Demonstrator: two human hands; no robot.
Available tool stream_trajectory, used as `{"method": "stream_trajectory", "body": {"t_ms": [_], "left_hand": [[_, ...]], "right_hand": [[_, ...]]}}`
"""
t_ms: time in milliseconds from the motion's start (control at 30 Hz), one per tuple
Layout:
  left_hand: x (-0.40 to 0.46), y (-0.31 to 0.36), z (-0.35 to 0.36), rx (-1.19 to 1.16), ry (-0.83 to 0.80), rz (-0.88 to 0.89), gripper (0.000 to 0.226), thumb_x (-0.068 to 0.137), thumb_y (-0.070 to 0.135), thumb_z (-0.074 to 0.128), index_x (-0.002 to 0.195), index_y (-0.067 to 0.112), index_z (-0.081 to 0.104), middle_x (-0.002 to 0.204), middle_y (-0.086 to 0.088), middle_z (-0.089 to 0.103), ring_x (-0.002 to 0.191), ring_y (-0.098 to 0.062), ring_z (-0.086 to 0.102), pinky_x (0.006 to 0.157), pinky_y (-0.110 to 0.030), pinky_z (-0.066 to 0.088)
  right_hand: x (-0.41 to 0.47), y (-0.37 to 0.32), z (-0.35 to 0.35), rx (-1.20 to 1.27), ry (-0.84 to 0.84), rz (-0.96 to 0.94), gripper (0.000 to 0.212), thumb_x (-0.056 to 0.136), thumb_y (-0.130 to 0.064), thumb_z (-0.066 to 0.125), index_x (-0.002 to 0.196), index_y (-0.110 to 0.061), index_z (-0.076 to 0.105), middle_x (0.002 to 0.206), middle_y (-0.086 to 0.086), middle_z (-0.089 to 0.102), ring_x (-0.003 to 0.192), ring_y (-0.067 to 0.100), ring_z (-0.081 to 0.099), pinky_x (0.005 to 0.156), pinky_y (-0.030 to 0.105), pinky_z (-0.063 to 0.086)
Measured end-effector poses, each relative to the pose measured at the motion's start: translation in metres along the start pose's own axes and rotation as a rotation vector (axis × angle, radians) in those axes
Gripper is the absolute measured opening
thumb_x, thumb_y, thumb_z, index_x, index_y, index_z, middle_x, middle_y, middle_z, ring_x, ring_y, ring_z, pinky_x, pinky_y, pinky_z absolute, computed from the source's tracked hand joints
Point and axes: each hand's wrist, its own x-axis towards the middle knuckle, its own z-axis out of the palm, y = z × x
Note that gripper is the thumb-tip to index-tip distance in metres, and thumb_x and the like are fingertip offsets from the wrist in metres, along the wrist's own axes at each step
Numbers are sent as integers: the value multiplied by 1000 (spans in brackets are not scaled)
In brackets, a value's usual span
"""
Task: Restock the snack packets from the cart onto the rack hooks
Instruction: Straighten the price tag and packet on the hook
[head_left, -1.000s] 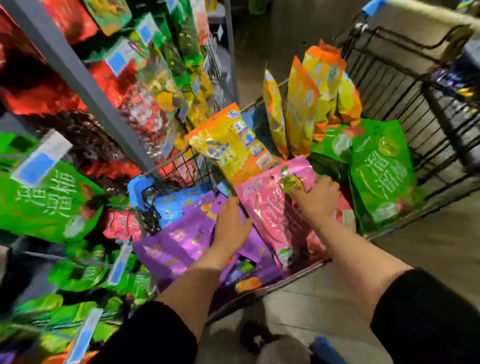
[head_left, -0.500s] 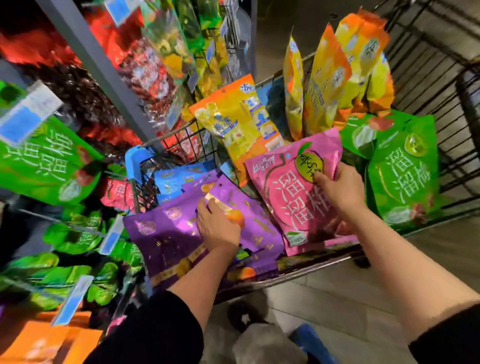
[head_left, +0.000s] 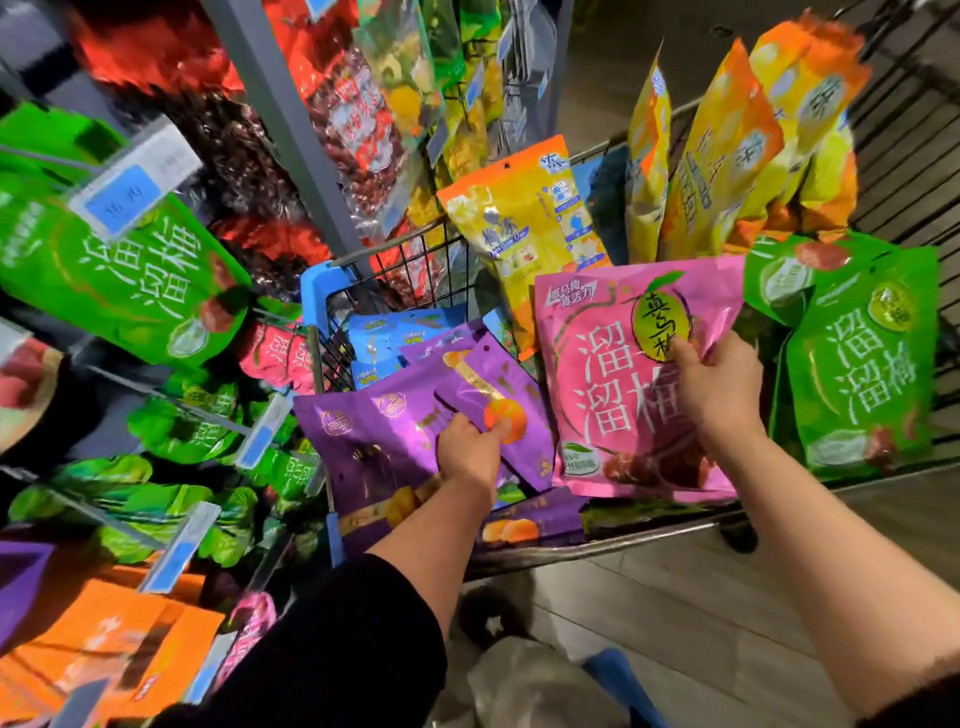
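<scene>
While my right hand (head_left: 719, 384) pinches the pink packet (head_left: 623, 374) near its top edge, thumb on the front & fingers curled behind, my left hand (head_left: 470, 449) grips a purple packet (head_left: 498, 410), fingers curled round its lower edge. Both are glossy, flat foil pouches, lifted over the wire cart (head_left: 415, 270) w/ more purple ones beneath. Green packets (head_left: 867, 364) stand at the cart's right; yellow-orange ones (head_left: 722, 150) stand upright at the back. The rack (head_left: 280, 119) on my left is crowded w/ hanging green & red bags and blue price tags (head_left: 132, 189).
</scene>
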Motion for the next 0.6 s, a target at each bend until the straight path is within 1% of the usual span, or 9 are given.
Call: {"method": "stream_trajectory", "body": {"t_ms": [67,133,167,233,367,433,500,533,600], "left_hand": [[-4,2,13,-141,-4,-38,14,86,14,69,87,12,55,76,-3,54,74,-20,49,69,-36,42],[-9,7,22,-165,43,-23,18,94,18,59,109,9,56,98,-9,59,92,-24,55,81,-36,45],[-13,10,22,-149,88,-4,22,95,21,56,111,5,55,105,-14,60,98,-29,57,84,-37,45],[-19,16,16,-131,194,75,26,97,21,53,110,-1,55,110,-22,61,104,-36,57,85,-39,44],[-30,50,-32,-152,439,371,29,96,15,52,120,-1,54,118,-22,63,109,-38,57,88,-39,39],[-33,74,-68,-179,514,538,36,95,19,52,123,-4,52,120,-23,62,110,-38,57,91,-38,40],[-40,96,-108,-188,570,685,51,90,25,50,129,-8,49,123,-26,60,113,-38,57,96,-42,42],[-44,105,-127,-198,600,751,53,89,26,50,128,-10,48,120,-28,60,111,-40,58,95,-44,43],[-59,123,-165,-211,697,853,48,88,25,52,118,-14,52,106,-32,61,99,-44,59,86,-43,43]], "right_hand": [[-7,-2,1,4,-11,-22,24,93,-23,60,98,1,62,98,26,66,94,42,61,80,46,46],[-14,-5,0,16,-10,-43,23,93,-22,60,100,-1,63,100,24,67,96,40,61,82,47,46],[-15,-7,-1,35,-3,-58,22,93,-22,60,98,-1,63,98,23,67,94,39,61,80,46,46],[-15,-13,-5,91,20,-80,21,92,-22,62,92,-1,62,91,22,67,85,34,62,75,43,45],[-19,-51,-14,186,66,-197,26,89,-26,65,83,-1,61,75,17,63,68,24,54,68,46,48],[-22,-80,-14,244,86,-261,27,85,-33,65,78,-7,61,69,14,61,64,21,50,64,46,46],[-27,-113,-12,308,101,-330,27,80,-44,60,75,-17,59,67,6,57,64,17,48,63,47,46],[-30,-131,-11,345,108,-365,25,78,-46,58,76,-21,59,69,3,57,66,15,48,64,48,46],[-42,-169,-13,405,122,-443,20,79,-43,59,75,-23,58,69,2,56,67,14,47,63,47,45]]}}
